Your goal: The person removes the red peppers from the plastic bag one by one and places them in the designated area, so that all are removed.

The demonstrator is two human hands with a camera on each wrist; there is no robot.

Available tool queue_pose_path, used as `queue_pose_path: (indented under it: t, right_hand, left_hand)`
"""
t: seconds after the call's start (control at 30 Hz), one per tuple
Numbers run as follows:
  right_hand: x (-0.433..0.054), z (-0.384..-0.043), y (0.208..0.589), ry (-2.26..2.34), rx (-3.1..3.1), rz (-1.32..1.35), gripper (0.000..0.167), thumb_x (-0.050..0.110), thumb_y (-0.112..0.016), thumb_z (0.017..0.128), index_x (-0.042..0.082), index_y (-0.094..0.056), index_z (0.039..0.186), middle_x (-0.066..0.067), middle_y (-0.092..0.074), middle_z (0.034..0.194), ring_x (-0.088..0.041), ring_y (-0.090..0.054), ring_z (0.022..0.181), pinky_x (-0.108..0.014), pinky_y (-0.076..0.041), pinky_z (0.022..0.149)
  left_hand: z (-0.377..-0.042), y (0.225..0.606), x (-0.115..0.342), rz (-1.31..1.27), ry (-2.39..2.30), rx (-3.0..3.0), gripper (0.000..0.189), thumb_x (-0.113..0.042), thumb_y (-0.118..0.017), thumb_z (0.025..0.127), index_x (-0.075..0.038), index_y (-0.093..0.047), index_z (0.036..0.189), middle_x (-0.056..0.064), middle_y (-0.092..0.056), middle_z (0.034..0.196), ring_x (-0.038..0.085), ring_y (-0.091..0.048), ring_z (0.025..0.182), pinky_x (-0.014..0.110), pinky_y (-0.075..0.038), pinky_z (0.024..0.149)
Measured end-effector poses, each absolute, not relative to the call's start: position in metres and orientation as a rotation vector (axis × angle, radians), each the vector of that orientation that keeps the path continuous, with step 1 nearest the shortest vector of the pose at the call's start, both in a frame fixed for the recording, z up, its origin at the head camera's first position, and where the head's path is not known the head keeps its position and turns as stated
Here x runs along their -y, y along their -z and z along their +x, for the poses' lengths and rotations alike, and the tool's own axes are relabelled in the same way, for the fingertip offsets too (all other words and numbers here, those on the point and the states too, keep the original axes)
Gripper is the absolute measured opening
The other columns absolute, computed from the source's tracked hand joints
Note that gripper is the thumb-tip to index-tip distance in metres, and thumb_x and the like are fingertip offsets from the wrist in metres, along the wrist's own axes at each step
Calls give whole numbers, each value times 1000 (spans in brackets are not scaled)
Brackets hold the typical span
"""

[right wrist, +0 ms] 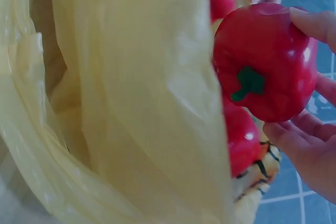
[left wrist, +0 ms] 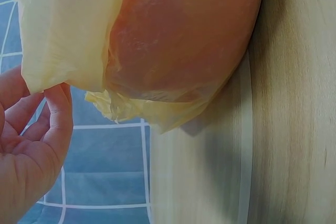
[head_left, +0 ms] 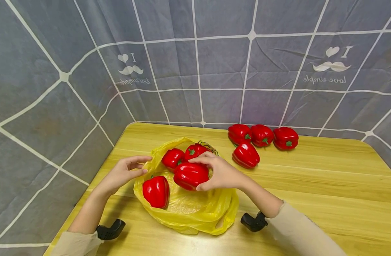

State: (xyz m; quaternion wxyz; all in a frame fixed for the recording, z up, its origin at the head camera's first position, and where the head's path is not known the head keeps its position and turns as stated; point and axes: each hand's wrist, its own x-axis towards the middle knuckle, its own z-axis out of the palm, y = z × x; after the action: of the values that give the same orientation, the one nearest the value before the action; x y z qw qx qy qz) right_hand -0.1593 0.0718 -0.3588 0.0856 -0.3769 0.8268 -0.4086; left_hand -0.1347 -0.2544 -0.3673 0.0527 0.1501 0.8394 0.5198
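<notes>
My right hand grips a red bell pepper over the mouth of a yellow plastic bag. The right wrist view shows that pepper's green stem, with thumb and fingers on opposite sides of the fruit. My left hand pinches the bag's rim at its left side; the left wrist view has the fingers at the edge of the thin plastic. Inside the bag lie a bell pepper at the near left and two more, one pepper beside another, at the back.
Several more red bell peppers, including one in front and one at the right end, lie on the wooden table behind and right of the bag. A grey-blue checked curtain hangs along the back and left edges.
</notes>
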Motion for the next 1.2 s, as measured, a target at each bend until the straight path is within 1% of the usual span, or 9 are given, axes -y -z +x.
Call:
queue_pose_path:
  t: [0.17,0.3,0.37,0.57,0.7,0.77,1.0,1.2]
  right_hand:
    - [-86,-159,351,1262,-2508,-1061,67,27,-81,67,18,-57,128,-4,-51,118,-20,-53,101,-38,-49,82]
    - [-100,-158,345,1267,-2572,-1060,65,27,-81,67,18,-58,126,-3,-54,118,-19,-52,103,-41,-47,86]
    - [-107,-158,341,1289,-2589,-1063,63,25,-82,67,16,-59,125,-2,-55,118,-18,-52,105,-40,-48,85]
    - [-133,-158,333,1408,-2584,-985,61,16,-83,66,13,-60,122,-2,-56,117,-19,-52,105,-37,-51,83]
    - [-154,-157,331,1381,-2680,-895,62,18,-84,66,14,-59,122,-2,-56,117,-22,-52,106,-38,-52,80]
    - [-163,-157,332,1366,-2714,-850,63,19,-84,66,14,-58,123,-4,-56,119,-23,-52,106,-39,-51,80]
    - [-192,-155,339,1356,-2753,-702,63,20,-82,70,7,-56,125,-9,-56,117,-26,-53,103,-47,-46,88]
    - [-211,-152,343,1324,-2798,-619,64,23,-81,72,5,-54,127,-12,-55,120,-29,-52,103,-49,-45,89]
  left_hand:
    - [-135,367,255,460,-1576,-2552,40,-3,-61,88,10,-52,124,27,-52,125,19,-54,96,20,-48,79]
    - [-137,368,254,461,-1575,-2563,39,-3,-62,88,10,-53,124,27,-53,124,18,-54,96,20,-47,79]
    - [-137,368,253,467,-1573,-2572,39,-3,-62,88,9,-53,124,26,-53,124,20,-54,96,20,-47,79]
    - [-132,367,251,482,-1501,-2639,39,-7,-62,88,5,-55,124,22,-55,124,32,-54,103,22,-47,80]
    - [-130,367,250,461,-1461,-2674,39,-10,-63,88,2,-55,125,18,-56,124,36,-53,107,22,-47,81]
    - [-130,367,251,452,-1459,-2681,40,-10,-63,88,2,-55,125,18,-56,124,36,-53,107,22,-47,81]
    - [-128,365,252,450,-1479,-2674,39,-9,-62,89,4,-55,125,20,-56,123,34,-54,107,20,-47,81]
    - [-124,367,253,459,-1472,-2696,38,-9,-62,89,3,-56,124,19,-58,122,32,-56,103,22,-48,79]
